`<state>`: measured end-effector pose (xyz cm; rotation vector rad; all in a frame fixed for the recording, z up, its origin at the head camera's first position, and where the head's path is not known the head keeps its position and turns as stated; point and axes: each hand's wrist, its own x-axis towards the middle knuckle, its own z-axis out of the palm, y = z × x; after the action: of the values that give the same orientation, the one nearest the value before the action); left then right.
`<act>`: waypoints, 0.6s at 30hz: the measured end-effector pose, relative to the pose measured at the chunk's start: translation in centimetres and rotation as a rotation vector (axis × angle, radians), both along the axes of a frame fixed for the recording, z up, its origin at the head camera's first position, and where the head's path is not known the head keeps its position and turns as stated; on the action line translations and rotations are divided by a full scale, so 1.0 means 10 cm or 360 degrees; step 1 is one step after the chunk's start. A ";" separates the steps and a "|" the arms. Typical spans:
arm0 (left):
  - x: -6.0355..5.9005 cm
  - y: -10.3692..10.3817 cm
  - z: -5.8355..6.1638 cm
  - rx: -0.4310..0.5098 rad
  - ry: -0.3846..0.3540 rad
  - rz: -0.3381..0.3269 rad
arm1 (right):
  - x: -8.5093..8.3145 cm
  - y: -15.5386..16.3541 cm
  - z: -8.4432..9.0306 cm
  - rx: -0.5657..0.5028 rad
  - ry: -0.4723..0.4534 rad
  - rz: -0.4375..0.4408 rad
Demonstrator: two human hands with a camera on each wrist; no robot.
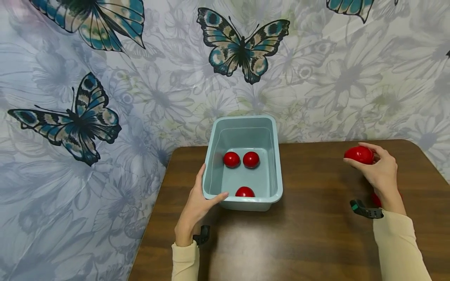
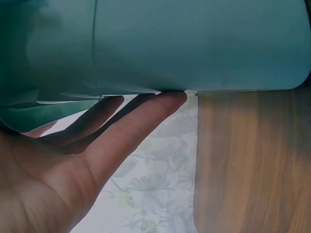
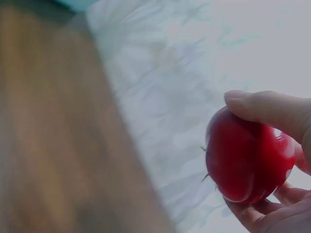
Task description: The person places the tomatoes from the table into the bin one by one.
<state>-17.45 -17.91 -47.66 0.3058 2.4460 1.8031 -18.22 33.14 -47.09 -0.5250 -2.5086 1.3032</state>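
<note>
Holding a tomato point(image 1: 358, 155) in the right hand point(image 1: 381, 168), near the desk's point(image 1: 316, 226) far edge, toward its far right corner.
Right thumb and fingers curled around the fruit; left hand point(image 1: 197, 205) grips the bin point(image 1: 246, 136) at its near left corner, thumb over rim, fingers along outer wall. Three more tomatoes point(image 1: 231, 159) point(image 1: 251, 160) point(image 1: 245, 192) inside. Tomato likely fairly light, firm but bruisable, glossy skin maybe slippery; best taken round its widest part, thumb opposite fingertips, gentle squeeze.
</note>
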 end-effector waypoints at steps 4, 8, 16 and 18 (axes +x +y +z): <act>0.00 0.01 -0.03 0.0014 0.0017 0.0000 | -0.06 -0.15 0.28 -0.0067 0.0128 0.0015; 0.00 0.00 -0.05 0.0012 0.0025 -0.0010 | -0.20 -0.47 0.53 -0.0105 0.0337 0.0134; -0.04 -0.01 -0.06 0.0001 0.0026 0.0023 | -0.58 -1.47 0.85 -0.0267 0.0596 0.0552; -0.04 -0.02 -0.06 -0.0010 0.0019 0.0031 | -0.65 -1.74 0.90 -0.0312 0.0602 0.0655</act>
<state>-17.88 -18.10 -48.23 0.2941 2.4708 1.8066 -24.73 15.71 -38.07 0.2068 -2.2492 1.6220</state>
